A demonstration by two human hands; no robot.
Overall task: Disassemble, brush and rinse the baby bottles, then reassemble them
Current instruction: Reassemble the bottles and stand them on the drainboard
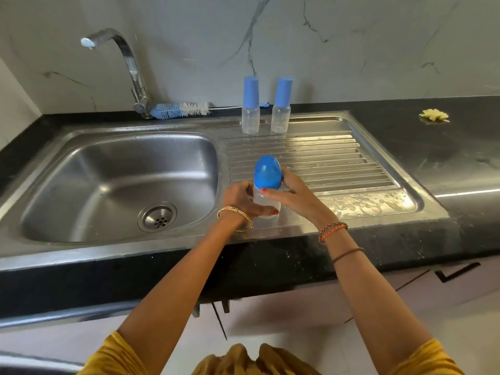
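Nearest the camera, two bare forearms reach forward over the black counter edge [270,255] from yellow sleeves. The left hand [243,198] wraps the clear body of a baby bottle [266,201], fingers curled tight around it, thumb across the front. The right hand [293,192] grips the bottle's blue cap [267,171], fingers closed around its lower rim from the right side. The bottle stands near the front of the steel drainboard [351,163], just right of the ridge dividing it from the sink basin [108,185]; whether its base touches the steel I cannot tell.

To the left the basin lies open, only its drain [157,216] at the bottom. To the right the ribbed drainboard runs bare to its raised rim, with a wet patch near the front right corner.

Further back, two more capped bottles stand upright at the rear edge of the drainboard, the left one [251,106] and the right one [281,105] near each other but apart. Left of them a bottle brush [180,109] lies flat along the back ledge, its bristle head just beside the base of the tap [130,63], whose spout arcs out over the basin. Far right on the counter sits a small yellow scrap [434,115], well apart from everything. A marble wall closes the rear.
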